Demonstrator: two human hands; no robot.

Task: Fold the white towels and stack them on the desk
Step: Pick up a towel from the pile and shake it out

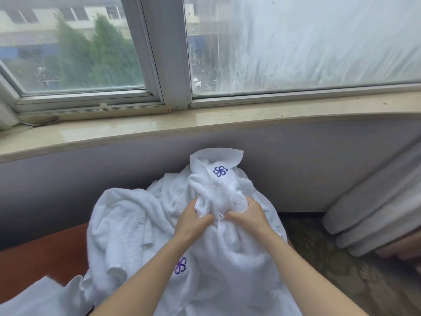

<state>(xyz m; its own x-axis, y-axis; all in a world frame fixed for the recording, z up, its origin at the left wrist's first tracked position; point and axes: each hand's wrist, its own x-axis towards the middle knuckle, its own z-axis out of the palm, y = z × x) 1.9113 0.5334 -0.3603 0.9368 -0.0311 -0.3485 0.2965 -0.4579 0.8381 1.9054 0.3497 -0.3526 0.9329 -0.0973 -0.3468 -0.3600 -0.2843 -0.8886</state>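
Note:
A white towel (218,192) with a blue flower logo near its top edge is bunched up in front of me. My left hand (191,221) and my right hand (248,215) both grip this towel side by side, fingers curled into the cloth. Under and around it lies a heap of white towels (127,224); one of them shows a second blue logo by my left forearm. The heap rests on a reddish-brown desk (41,258), whose bare top shows at the left.
A grey wall and a marble window sill (205,120) run behind the desk. Grey curtains (376,215) hang at the right, over patterned carpet (330,258). More white cloth (38,297) lies at the bottom left corner.

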